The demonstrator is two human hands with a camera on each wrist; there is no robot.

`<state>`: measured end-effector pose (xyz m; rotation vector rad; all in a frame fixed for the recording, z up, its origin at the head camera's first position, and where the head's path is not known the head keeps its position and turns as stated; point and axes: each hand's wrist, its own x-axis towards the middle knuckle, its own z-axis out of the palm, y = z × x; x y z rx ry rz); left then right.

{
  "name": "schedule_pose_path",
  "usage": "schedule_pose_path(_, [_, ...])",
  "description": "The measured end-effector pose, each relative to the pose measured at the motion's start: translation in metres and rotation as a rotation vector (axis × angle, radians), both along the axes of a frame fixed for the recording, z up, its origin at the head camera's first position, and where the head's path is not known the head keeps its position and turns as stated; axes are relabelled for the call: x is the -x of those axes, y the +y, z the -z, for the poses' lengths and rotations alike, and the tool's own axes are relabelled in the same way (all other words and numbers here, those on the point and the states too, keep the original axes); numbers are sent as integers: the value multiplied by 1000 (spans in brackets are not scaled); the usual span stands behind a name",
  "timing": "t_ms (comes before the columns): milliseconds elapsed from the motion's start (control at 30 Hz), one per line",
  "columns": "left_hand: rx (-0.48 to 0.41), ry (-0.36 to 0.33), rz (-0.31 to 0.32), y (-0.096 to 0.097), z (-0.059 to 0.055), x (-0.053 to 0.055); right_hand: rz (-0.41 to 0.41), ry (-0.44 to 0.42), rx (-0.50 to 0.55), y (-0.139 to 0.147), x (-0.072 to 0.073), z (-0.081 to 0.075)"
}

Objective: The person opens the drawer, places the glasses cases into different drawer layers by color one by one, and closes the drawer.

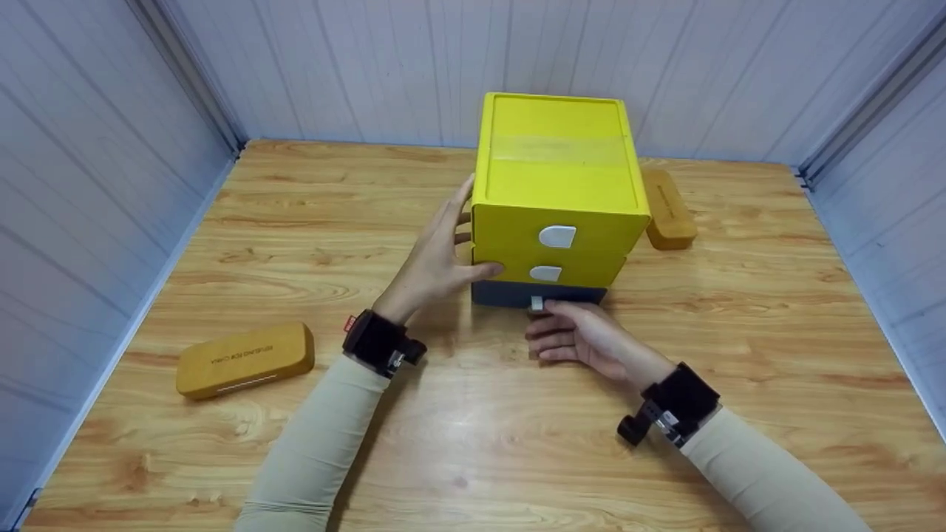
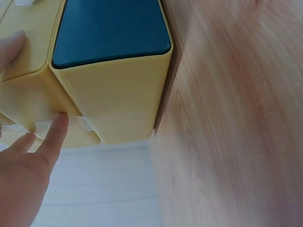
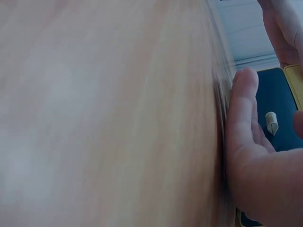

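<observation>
A stack of yellow drawer boxes stands on the table, with white pull tabs on the fronts. The lowest drawer has a dark blue front and sits flush in its yellow frame. My left hand rests on the stack's left side, thumb on the front and fingertips touching the side wall, as the left wrist view shows. By the lowest drawer's white tab is my right hand, thumb and fingers spread around it. In the right wrist view a gap shows between tab and fingers.
A mustard-yellow case with printed lettering lies on the wooden table at the left. Another mustard-yellow case lies right of the stack, close beside it. Pale panel walls enclose the table's back and sides.
</observation>
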<state>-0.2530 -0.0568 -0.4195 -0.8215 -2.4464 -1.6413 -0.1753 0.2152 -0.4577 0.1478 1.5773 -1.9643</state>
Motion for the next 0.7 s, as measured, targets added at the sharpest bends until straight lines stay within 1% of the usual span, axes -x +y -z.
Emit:
schedule_pose_path(100, [-10,-6,5,0,0,0,1,-7,-3,-4,2,0])
schedule_pose_path(433, [-19,-23,1,-1,1,0,68,-31,-41,-14,5,1])
schedule_pose_path(700, [-7,5,1,0,1,1,114,-49,-64,-17,5,2])
